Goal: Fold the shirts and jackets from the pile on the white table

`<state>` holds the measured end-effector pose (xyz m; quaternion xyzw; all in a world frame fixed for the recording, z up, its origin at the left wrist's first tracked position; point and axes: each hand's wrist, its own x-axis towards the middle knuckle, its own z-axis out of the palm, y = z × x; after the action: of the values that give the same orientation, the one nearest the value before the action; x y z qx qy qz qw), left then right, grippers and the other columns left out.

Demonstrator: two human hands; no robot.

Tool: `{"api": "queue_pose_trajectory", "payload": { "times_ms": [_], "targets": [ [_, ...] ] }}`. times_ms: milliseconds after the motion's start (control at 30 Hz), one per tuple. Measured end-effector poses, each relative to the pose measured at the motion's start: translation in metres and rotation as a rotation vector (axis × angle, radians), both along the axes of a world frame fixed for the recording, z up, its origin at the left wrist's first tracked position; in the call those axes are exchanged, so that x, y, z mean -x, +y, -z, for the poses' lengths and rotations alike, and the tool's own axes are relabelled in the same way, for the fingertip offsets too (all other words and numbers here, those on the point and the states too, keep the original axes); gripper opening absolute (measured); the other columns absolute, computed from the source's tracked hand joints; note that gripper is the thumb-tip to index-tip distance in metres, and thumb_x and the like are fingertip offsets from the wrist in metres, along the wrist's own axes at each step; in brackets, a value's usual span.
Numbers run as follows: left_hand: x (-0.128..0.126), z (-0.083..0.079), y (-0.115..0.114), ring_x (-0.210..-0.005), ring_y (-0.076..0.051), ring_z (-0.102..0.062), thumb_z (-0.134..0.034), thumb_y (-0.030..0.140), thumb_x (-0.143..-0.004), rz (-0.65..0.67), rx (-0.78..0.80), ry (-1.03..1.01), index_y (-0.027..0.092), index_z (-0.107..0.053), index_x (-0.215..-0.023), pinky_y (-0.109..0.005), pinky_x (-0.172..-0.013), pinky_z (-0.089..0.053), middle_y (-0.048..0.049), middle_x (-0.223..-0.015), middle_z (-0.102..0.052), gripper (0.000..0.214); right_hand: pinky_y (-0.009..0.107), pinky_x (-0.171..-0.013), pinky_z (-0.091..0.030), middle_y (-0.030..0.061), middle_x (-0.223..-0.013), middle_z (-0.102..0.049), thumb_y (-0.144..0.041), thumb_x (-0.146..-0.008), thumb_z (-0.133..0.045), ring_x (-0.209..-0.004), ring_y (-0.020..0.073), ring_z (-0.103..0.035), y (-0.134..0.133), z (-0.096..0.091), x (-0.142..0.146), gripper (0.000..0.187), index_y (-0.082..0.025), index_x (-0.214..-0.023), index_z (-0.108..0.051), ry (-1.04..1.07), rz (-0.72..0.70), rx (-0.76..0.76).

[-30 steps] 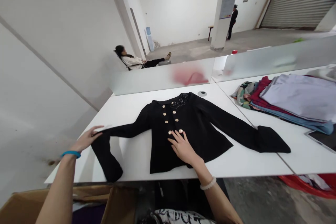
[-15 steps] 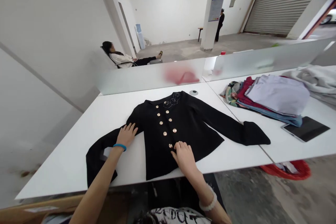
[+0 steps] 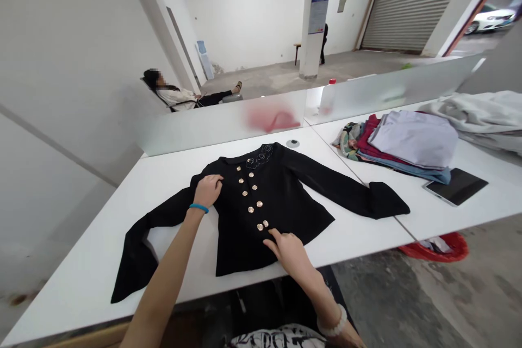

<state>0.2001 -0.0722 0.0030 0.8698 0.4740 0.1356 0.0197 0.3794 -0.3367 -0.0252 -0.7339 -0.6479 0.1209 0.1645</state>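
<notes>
Leftmost, one sleeve of the single black jacket [image 3: 281,196] bends towards the near edge of the white table [image 3: 101,239], where the jacket lies spread flat, front up. One seated person [image 3: 179,95] reclines beyond two frosted panels [image 3: 191,128]. The left hand [image 3: 207,190], wearing one blue wristband [image 3: 199,208], rests on the jacket near its shoulder, fingers curled; whether its grip has cloth in it, I cannot tell. At least nine gold buttons [image 3: 250,210] run down the front in two columns, below one flower-patterned trim [image 3: 261,157] at the neckline. The right hand [image 3: 290,250], with one white bracelet [image 3: 336,323], touches the front just beside the lowest two buttons, thumb and forefinger close together; I cannot tell if its grip pinches the fabric. Further right, the other sleeve reaches across a table seam. Beyond it lie one stack of at least four folded garments [image 3: 411,138], one dark-screened tablet [image 3: 459,187] and one pale cloth heap [image 3: 481,114]. Below the table edge sits one red basket [image 3: 463,253].
</notes>
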Motion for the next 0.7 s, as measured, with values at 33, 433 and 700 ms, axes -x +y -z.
{"api": "queue_pose_trajectory", "payload": {
  "times_ms": [33,433,700],
  "targets": [
    [-0.014,-0.001,0.004,-0.113,-0.022,-0.052,-0.029,0.025,-0.089,0.054,0.034,-0.020,0.019,-0.061,-0.111,-0.034,-0.100,-0.039,-0.0067,-0.119,-0.061,0.039,0.028,-0.068,-0.044,0.0060,-0.080,-0.069,-0.030,-0.096,-0.042,-0.075,0.0193,-0.066,-0.001,0.001,-0.002,0.024,-0.019,-0.104,-0.062,0.028,-0.006,-0.050],
    [-0.087,0.002,0.086,-0.098,-0.025,-0.060,-0.046,0.033,-0.087,0.074,0.170,0.123,0.020,-0.064,-0.099,-0.033,-0.083,-0.044,-0.0096,-0.110,-0.059,0.025,0.037,-0.086,-0.043,0.0086,-0.112,-0.061,-0.020,-0.092,-0.047,-0.104,0.0221,-0.054,-0.025,0.024,-0.028,0.029,-0.024,-0.118,-0.061,0.024,0.041,-0.285],
    [-0.110,0.006,0.091,-0.092,-0.020,-0.059,-0.040,0.038,-0.089,0.051,0.190,0.043,0.019,-0.063,-0.099,-0.028,-0.077,-0.042,-0.0087,-0.106,-0.060,0.032,0.039,-0.089,-0.044,0.0059,-0.123,-0.062,-0.028,-0.089,-0.056,-0.116,0.0250,-0.052,-0.023,0.035,-0.038,0.020,-0.025,-0.103,-0.071,0.136,0.135,-0.307]
  ]
}}
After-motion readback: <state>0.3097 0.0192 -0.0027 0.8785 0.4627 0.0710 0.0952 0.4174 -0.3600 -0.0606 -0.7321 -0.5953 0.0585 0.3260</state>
